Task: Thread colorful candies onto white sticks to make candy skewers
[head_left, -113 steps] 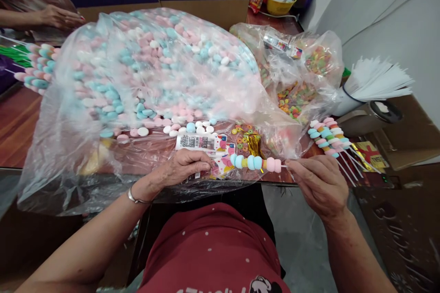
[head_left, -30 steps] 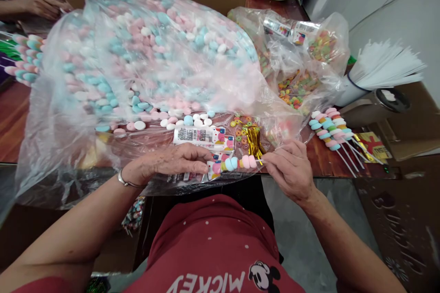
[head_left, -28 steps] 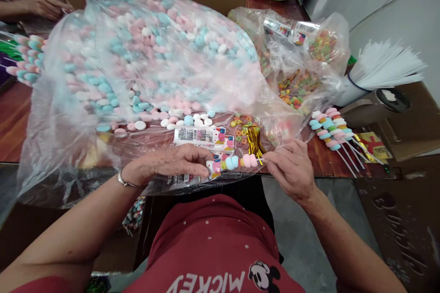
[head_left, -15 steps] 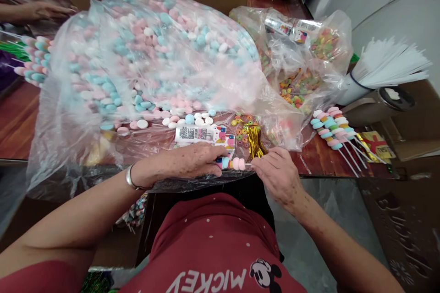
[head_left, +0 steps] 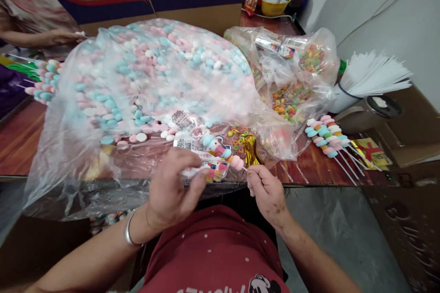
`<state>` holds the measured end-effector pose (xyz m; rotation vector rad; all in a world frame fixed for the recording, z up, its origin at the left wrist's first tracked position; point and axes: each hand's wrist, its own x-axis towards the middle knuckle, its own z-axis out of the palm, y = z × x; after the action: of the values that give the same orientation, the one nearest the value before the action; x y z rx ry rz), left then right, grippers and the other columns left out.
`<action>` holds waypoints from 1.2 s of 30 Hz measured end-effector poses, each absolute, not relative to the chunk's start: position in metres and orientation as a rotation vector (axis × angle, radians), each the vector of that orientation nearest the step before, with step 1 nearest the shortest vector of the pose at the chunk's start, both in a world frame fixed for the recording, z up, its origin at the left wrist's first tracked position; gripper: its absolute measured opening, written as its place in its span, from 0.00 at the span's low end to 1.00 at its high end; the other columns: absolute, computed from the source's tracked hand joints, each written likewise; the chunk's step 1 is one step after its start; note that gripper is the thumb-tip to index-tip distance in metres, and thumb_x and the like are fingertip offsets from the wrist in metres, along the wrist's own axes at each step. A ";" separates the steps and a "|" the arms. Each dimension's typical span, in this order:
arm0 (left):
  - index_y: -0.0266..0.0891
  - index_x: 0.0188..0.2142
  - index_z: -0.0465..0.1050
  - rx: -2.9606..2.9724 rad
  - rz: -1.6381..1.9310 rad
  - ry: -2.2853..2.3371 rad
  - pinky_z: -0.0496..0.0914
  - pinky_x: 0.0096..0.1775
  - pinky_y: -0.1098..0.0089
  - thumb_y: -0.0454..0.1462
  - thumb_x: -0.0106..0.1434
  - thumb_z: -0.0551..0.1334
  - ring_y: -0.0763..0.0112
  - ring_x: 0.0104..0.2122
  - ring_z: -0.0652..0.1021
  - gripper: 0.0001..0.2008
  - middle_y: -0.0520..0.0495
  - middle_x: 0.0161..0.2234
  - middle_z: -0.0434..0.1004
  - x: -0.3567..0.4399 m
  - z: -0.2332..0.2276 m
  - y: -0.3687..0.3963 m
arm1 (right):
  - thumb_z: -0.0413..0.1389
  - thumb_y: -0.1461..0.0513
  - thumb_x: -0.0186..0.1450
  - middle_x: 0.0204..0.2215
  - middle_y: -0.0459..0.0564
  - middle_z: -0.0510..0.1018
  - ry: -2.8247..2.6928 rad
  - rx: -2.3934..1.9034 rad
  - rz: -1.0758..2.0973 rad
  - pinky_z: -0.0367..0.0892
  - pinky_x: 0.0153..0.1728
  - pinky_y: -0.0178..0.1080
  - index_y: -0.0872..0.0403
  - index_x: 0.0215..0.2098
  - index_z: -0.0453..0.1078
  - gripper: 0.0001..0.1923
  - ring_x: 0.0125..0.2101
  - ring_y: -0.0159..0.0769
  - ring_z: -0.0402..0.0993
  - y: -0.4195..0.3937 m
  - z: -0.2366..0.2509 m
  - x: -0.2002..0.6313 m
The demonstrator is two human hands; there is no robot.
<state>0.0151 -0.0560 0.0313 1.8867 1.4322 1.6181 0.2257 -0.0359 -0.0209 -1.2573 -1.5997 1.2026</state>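
Since a moment ago the left hand point(head_left: 172, 187) has lifted the printed sleeve point(head_left: 206, 169), fingers pinched on its mouth. Candy skewer point(head_left: 223, 151) now half inside, long axis slanting up-left from the gold ties point(head_left: 252, 149). Right hand point(head_left: 266, 190), below-right of the ties, pinches the stick end.

Head camera looks steeply down, close over the table point(head_left: 20, 137).
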 end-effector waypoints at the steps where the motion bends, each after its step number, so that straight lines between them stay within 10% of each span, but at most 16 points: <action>1: 0.43 0.36 0.72 1.593 1.775 1.531 0.69 0.40 0.69 0.32 0.57 0.68 0.71 0.32 0.73 0.08 0.51 0.30 0.73 0.012 0.025 -0.057 | 0.48 0.55 0.68 0.17 0.40 0.65 -1.577 -1.249 1.220 0.59 0.18 0.30 0.53 0.30 0.66 0.13 0.16 0.25 0.61 -0.036 -0.020 0.225; 7: 0.39 0.35 0.72 0.668 1.769 1.089 0.72 0.37 0.70 0.49 0.44 0.75 0.68 0.36 0.78 0.24 0.48 0.35 0.77 0.011 0.017 -0.026 | 0.50 0.52 0.67 0.16 0.39 0.64 -1.445 -1.186 1.396 0.61 0.18 0.30 0.53 0.28 0.65 0.15 0.15 0.25 0.60 -0.041 -0.025 0.211; 15: 0.36 0.36 0.71 0.516 1.650 0.885 0.69 0.22 0.74 0.39 0.50 0.73 0.76 0.19 0.74 0.17 0.56 0.22 0.72 0.036 0.031 -0.001 | 0.50 0.54 0.68 0.23 0.43 0.74 -1.505 -1.077 1.702 0.67 0.25 0.31 0.53 0.33 0.67 0.12 0.22 0.28 0.71 -0.057 -0.030 0.194; 31: 0.35 0.35 0.72 0.498 1.581 0.831 0.73 0.33 0.69 0.44 0.53 0.72 0.76 0.21 0.73 0.17 0.58 0.19 0.66 0.033 0.017 -0.004 | 0.49 0.69 0.66 0.17 0.44 0.71 -2.079 -1.003 0.071 0.58 0.25 0.36 0.54 0.32 0.71 0.10 0.19 0.31 0.67 -0.053 -0.033 0.197; 36: 0.37 0.35 0.71 0.481 1.555 0.797 0.72 0.33 0.70 0.44 0.51 0.73 0.76 0.22 0.73 0.18 0.58 0.20 0.67 0.059 0.008 -0.014 | 0.48 0.68 0.66 0.18 0.46 0.72 -2.059 -1.030 0.183 0.60 0.25 0.36 0.54 0.33 0.70 0.10 0.20 0.31 0.67 -0.052 -0.031 0.185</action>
<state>0.0590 -0.0141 0.0085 0.4812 0.7967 1.5554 0.1854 -0.0524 -0.0312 -1.0305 -2.0587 0.1826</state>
